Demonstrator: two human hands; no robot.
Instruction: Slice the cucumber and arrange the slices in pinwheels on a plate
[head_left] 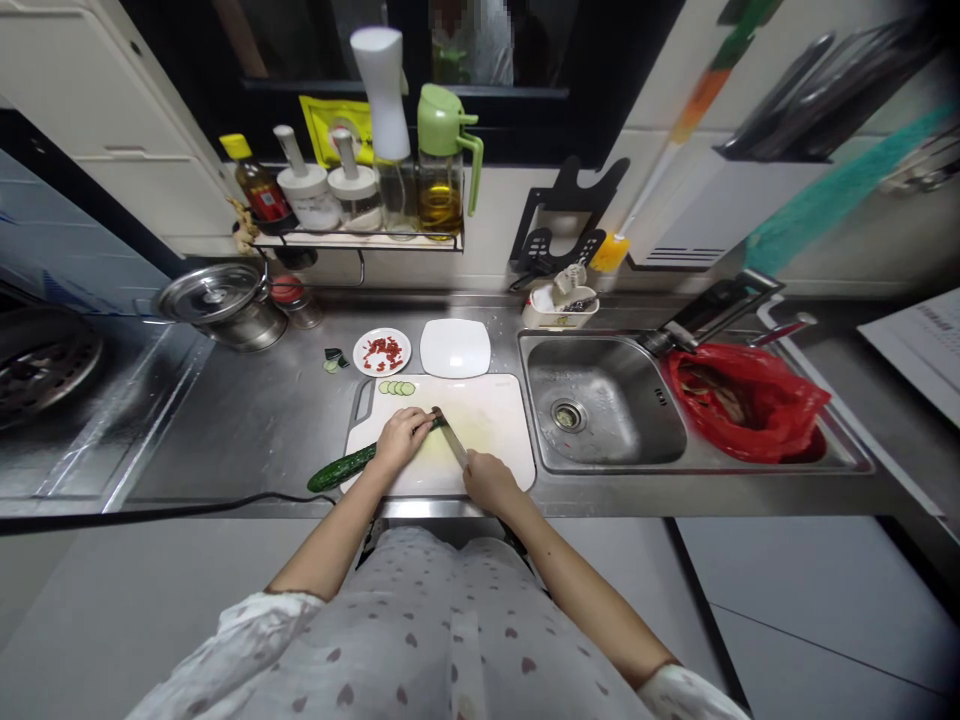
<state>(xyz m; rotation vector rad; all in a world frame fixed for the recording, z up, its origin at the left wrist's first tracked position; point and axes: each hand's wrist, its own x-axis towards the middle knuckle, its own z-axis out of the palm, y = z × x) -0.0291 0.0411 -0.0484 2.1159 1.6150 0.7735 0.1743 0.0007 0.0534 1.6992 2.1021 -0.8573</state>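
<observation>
Several slices [397, 388] done, the left hand [403, 437] pins the cucumber [341, 470] while the right hand [489, 483] fingers clasp the knife [451, 440] mid-cut; the next stroke wants fingertips clear.

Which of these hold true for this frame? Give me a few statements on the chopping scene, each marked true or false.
1. The left hand holds down a cucumber on the white cutting board. True.
2. The right hand grips a spoon. False: it grips a knife, with the blade at the cucumber's cut end.
3. Several cucumber slices lie in a row at the board's far edge. True.
4. The square white plate holds chopped red pieces. False: it is bare. The red pieces are on the small round plate beside it.
5. The red plastic bag lies on the board. False: it sits in the right basin of the sink.
</observation>
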